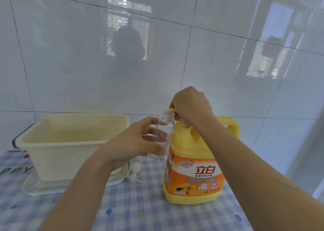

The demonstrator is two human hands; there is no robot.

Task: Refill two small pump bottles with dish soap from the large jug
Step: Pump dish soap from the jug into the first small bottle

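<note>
A large yellow jug [194, 171] of dish soap with an orange label stands upright on the checked tablecloth. My right hand [191, 106] sits on top of its yellow pump head [171, 110], fingers curled round it. My left hand [138, 143] grips a small clear bottle [162, 136] without its cap, held tilted with its open neck just under the pump's spout. Two white pump tops [135, 171] lie on the cloth beside the tray, below the bottle.
A cream plastic basin [73, 143] stands on a white tray [35, 188] at the left. A white tiled wall rises right behind the table. The blue checked tablecloth [140, 209] stretches toward me in front of the jug.
</note>
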